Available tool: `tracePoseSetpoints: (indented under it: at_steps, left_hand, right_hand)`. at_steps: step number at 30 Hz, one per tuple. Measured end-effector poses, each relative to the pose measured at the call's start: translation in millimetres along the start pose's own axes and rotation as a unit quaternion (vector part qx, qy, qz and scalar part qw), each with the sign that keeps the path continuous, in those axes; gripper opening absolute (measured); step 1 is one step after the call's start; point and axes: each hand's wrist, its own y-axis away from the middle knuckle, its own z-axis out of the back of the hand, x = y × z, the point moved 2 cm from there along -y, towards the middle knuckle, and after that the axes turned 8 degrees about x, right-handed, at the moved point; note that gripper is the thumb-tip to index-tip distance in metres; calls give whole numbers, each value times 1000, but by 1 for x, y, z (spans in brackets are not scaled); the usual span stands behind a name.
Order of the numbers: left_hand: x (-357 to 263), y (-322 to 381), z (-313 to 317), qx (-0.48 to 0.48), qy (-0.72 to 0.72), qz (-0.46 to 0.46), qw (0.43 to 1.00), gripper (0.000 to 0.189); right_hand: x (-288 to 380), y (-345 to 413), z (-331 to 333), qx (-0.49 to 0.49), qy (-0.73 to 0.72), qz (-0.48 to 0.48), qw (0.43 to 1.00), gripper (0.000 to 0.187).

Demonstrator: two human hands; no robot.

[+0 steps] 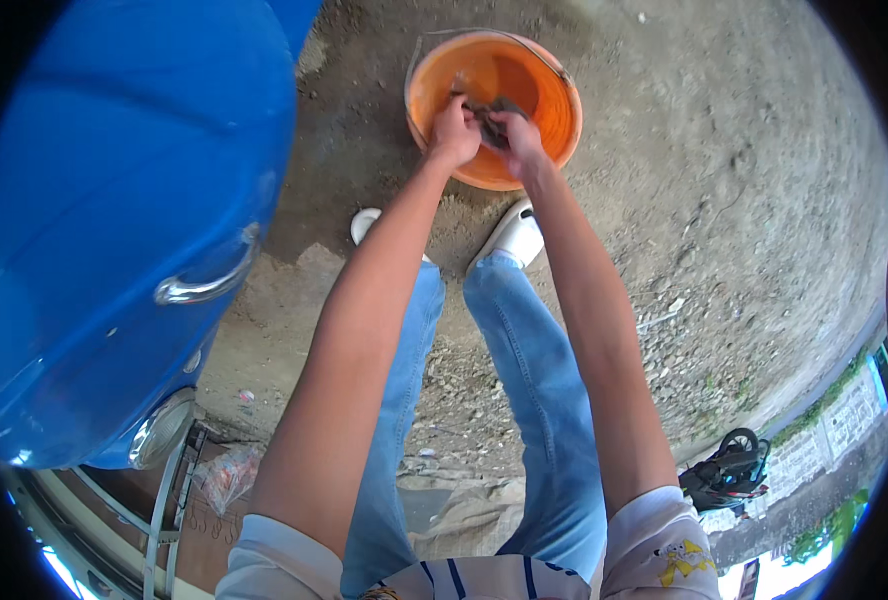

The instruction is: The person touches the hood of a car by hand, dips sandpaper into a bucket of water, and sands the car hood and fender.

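An orange plastic bucket with a thin wire handle stands on the ground in front of my feet. Both my arms reach down over its near rim. Inside the bucket's mouth, my left hand and my right hand grip a dark, wet-looking cloth between them. It is bunched up, and my fingers partly cover it. Water seems to lie below, though the hands hide part of the bucket's bottom.
A blue car body with a chrome handle and a headlight rises close on the left. White shoes stand just behind the bucket. Gravelly ground spreads right. A motorcycle and a plastic bag are farther off.
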Motion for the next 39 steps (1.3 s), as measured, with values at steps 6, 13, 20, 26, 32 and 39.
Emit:
tracePoseSetpoints:
  at_steps: [6, 13, 20, 26, 32, 39]
  left_hand:
    - [-114, 63, 9, 29, 238, -61, 969, 48]
    - [-226, 161, 160, -40, 347, -155, 924, 44]
    - [-399, 293, 444, -54, 205, -313, 926, 39]
    - [-456, 353, 718, -333, -59, -318, 886, 38]
    - [-415, 330, 862, -534, -334, -102, 770, 47]
    - [-427, 329, 853, -553, -335, -108, 755, 54]
  right_hand:
    - [70, 97, 6, 81, -87, 52, 992, 37]
    - [192, 240, -119, 251, -122, 87, 956, 35]
    - [345, 398, -279, 199, 18, 226, 953, 45]
    - [450, 454, -573, 322, 287, 327, 841, 57]
    - [495, 507, -818, 334, 584, 476, 567, 52]
    - [536, 483, -937, 294, 720, 437, 453, 46]
